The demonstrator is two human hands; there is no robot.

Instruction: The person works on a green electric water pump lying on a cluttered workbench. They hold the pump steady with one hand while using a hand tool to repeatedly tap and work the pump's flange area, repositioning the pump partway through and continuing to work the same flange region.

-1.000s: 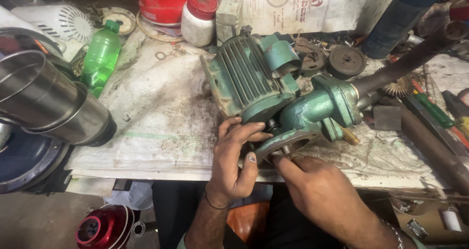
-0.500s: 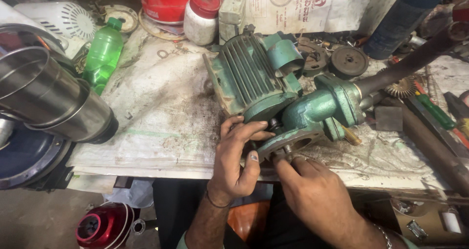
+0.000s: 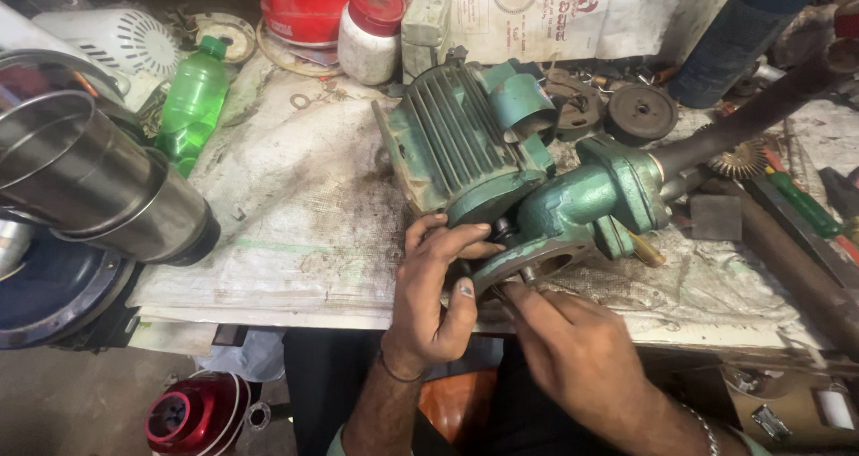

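- One green pump (image 3: pixel 537 187), frame centre, on tabletop (image 3: pixel 295 214).
- Left hand (image 3: pixel 434 286): fingers wrapped on pump's flange (image 3: pixel 528 268).
- Right hand (image 3: pixel 573 349): fingers pinched at flange; contents unclear.
- One green bottle (image 3: pixel 192 102), upper left.

Soft, even workshop light falls from above, sharp on the left hand (image 3: pixel 434 286) and right hand (image 3: pixel 573 357), glaring off the shiny steel cylinder (image 3: pixel 89 183) far left of them, where wide-lens edges bend and the floor below darkens.
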